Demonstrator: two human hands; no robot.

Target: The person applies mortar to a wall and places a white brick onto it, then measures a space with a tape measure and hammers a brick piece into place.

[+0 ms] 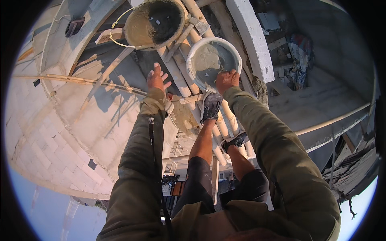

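A round, pale bucket [191, 54] with wet grey mortar [207, 60] inside stands on the poles ahead of me. My right hand [227, 79] is closed at its near right rim, and the fingers cover that part of the edge. To the left, my left hand [157, 78] is held apart from the bucket, fingers spread and palm bare. Farther off sits a larger mortar-smeared tub [134, 30] with a yellowish handle [113, 30] hanging over its left side. Dark wet mix lies in it.
Bamboo poles [223, 126] bear my feet, with gaps showing a drop below. A white-edged concrete beam [255, 44] runs along the right of the bucket. Thin bamboo [80, 80] crosses at left, beside a pale block wall [48, 136]. A stained sack [299, 60] lies at right.
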